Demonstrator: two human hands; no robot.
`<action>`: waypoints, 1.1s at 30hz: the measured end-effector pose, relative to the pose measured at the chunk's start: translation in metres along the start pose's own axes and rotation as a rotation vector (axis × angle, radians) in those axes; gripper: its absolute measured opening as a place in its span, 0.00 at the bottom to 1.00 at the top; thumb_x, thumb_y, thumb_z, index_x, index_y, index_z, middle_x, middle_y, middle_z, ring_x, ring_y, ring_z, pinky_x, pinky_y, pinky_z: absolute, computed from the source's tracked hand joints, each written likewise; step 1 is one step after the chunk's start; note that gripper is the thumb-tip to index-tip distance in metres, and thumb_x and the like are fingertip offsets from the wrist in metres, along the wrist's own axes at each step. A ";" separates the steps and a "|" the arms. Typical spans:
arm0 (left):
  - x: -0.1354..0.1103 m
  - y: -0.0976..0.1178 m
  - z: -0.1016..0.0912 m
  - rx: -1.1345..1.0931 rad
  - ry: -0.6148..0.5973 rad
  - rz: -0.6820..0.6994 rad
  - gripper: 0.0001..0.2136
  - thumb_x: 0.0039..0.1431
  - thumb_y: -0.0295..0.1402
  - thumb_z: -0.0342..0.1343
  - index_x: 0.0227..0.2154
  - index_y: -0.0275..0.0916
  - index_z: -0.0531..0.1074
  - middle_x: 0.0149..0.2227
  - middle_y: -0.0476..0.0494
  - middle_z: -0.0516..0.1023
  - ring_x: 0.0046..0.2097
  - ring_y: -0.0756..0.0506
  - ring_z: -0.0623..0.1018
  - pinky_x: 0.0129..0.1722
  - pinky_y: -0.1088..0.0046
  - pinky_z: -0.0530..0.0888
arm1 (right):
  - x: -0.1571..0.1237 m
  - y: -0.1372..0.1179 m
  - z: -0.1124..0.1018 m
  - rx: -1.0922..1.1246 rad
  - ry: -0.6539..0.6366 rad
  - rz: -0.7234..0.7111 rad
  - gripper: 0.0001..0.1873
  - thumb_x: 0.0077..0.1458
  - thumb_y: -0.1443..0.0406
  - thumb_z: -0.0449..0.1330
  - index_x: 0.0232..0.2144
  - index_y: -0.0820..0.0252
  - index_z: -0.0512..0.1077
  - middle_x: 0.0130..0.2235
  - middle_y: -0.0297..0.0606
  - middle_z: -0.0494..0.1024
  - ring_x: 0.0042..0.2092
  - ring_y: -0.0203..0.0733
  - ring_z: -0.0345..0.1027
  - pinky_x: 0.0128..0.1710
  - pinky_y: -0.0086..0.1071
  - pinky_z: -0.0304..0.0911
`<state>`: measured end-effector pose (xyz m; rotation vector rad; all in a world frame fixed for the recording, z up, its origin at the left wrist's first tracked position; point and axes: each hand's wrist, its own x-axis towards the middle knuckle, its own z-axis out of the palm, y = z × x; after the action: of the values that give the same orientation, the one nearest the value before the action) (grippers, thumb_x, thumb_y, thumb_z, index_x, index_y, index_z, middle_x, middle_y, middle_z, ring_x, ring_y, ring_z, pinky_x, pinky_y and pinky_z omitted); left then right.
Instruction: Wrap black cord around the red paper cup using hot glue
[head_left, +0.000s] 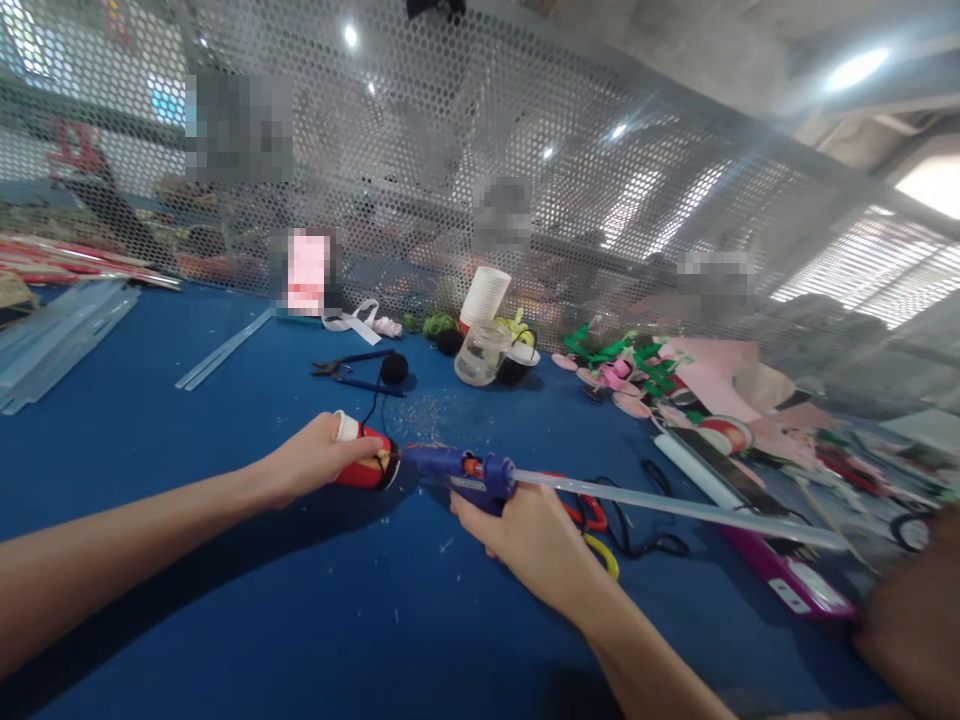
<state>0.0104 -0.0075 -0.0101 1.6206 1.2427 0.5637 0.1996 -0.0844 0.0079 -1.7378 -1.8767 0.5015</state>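
My left hand grips a small paper cup, red with a black band and a white rim, tilted on its side. Black yarn runs from the cup up to a black yarn ball. In my right hand is a blue hot glue gun, its nozzle at or very close to the cup's dark end. A long clear glue stick sticks out of the gun's back. Whether the nozzle touches the cup, I cannot tell.
Pliers lie behind the cup. Stacked white paper cups and a clear plastic cup stand further back. Loose glue sticks lie left. Scissors, a purple box and craft flowers are right. A perforated metal screen borders the table.
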 end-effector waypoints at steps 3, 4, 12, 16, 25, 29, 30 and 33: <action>-0.004 0.005 0.001 0.068 0.002 0.011 0.16 0.44 0.44 0.49 0.14 0.36 0.61 0.13 0.56 0.55 0.17 0.54 0.54 0.17 0.77 0.50 | 0.001 0.002 0.001 0.010 0.009 0.015 0.10 0.44 0.64 0.51 0.16 0.61 0.65 0.11 0.28 0.60 0.16 0.31 0.55 0.16 0.25 0.51; -0.004 0.007 0.001 0.082 -0.001 0.016 0.16 0.44 0.44 0.48 0.14 0.36 0.61 0.13 0.56 0.55 0.17 0.54 0.54 0.17 0.77 0.49 | 0.002 0.002 0.001 0.015 0.009 0.021 0.10 0.44 0.64 0.51 0.16 0.62 0.65 0.12 0.29 0.61 0.16 0.31 0.55 0.16 0.25 0.51; -0.006 0.007 0.002 0.100 -0.003 0.027 0.16 0.44 0.43 0.48 0.12 0.37 0.57 0.13 0.56 0.53 0.17 0.55 0.52 0.16 0.77 0.48 | 0.005 0.000 0.002 0.049 -0.026 0.105 0.10 0.44 0.63 0.51 0.19 0.63 0.67 0.14 0.30 0.63 0.16 0.32 0.56 0.16 0.26 0.53; -0.008 0.008 0.003 0.106 0.008 0.030 0.15 0.43 0.42 0.50 0.12 0.37 0.57 0.13 0.55 0.55 0.17 0.55 0.53 0.16 0.78 0.49 | 0.008 -0.002 0.002 0.054 -0.025 0.126 0.09 0.43 0.63 0.52 0.18 0.63 0.66 0.13 0.30 0.62 0.16 0.32 0.56 0.17 0.25 0.54; -0.007 0.007 0.003 0.109 0.010 0.032 0.15 0.43 0.42 0.50 0.12 0.37 0.57 0.13 0.55 0.57 0.18 0.55 0.54 0.16 0.78 0.51 | 0.011 0.002 0.005 0.155 -0.056 0.139 0.10 0.43 0.63 0.52 0.17 0.63 0.65 0.11 0.28 0.60 0.14 0.31 0.56 0.14 0.23 0.53; -0.008 0.007 0.003 0.098 0.000 0.037 0.15 0.42 0.42 0.51 0.13 0.37 0.58 0.13 0.56 0.57 0.17 0.55 0.55 0.16 0.78 0.51 | 0.008 0.000 0.002 0.144 -0.068 0.162 0.10 0.43 0.63 0.52 0.18 0.63 0.66 0.11 0.28 0.60 0.13 0.30 0.56 0.13 0.22 0.53; -0.008 0.007 0.002 0.093 -0.003 0.036 0.15 0.42 0.42 0.51 0.13 0.37 0.58 0.13 0.56 0.56 0.18 0.55 0.55 0.16 0.78 0.51 | 0.008 -0.001 0.001 0.139 -0.068 0.167 0.09 0.43 0.63 0.52 0.18 0.63 0.66 0.11 0.28 0.60 0.13 0.30 0.56 0.13 0.22 0.53; -0.008 0.008 0.000 0.090 -0.043 0.053 0.14 0.43 0.42 0.50 0.13 0.37 0.59 0.14 0.56 0.56 0.18 0.55 0.55 0.17 0.78 0.52 | 0.006 -0.002 -0.002 0.154 -0.065 0.150 0.09 0.43 0.63 0.52 0.19 0.64 0.67 0.12 0.29 0.61 0.14 0.30 0.57 0.13 0.22 0.54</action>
<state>0.0114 -0.0145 -0.0020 1.7363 1.2112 0.5095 0.1986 -0.0788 0.0117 -1.7859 -1.7089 0.7484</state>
